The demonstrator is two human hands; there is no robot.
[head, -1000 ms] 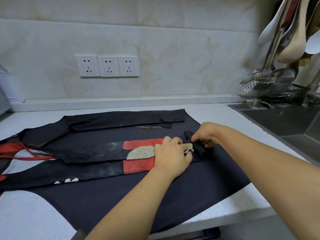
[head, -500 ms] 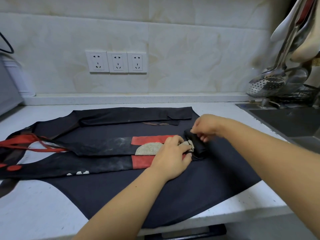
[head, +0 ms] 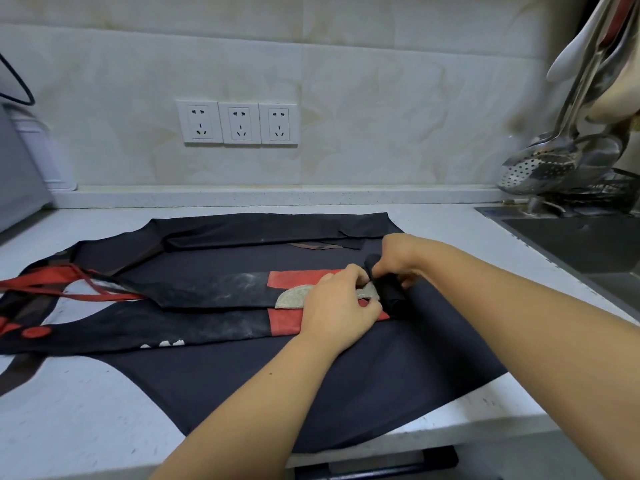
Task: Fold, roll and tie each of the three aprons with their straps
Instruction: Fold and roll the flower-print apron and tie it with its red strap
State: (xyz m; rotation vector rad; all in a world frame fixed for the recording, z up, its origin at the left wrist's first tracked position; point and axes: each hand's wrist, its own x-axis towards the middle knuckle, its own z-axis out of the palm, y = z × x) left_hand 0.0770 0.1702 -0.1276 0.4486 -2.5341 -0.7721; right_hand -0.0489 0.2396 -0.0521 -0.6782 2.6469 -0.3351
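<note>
Steel sink (head: pixel 581 244) beside apron (head: pixel 214 292); left hand (head: pixel 341 303), right hand (head: pixel 398 254) grip roll (head: pixel 389 292).

There are two hands, the left hand (head: pixel 341 306) and the right hand (head: pixel 398 254). Three sockets (head: pixel 241 123) sit in a row. There is one sink (head: pixel 571 244) and one spoon with holes (head: pixel 540 169). Two aprons show, a big apron (head: pixel 311 382) and a folded apron (head: pixel 207 289) on top of it. I cannot tell if there are more.
</note>
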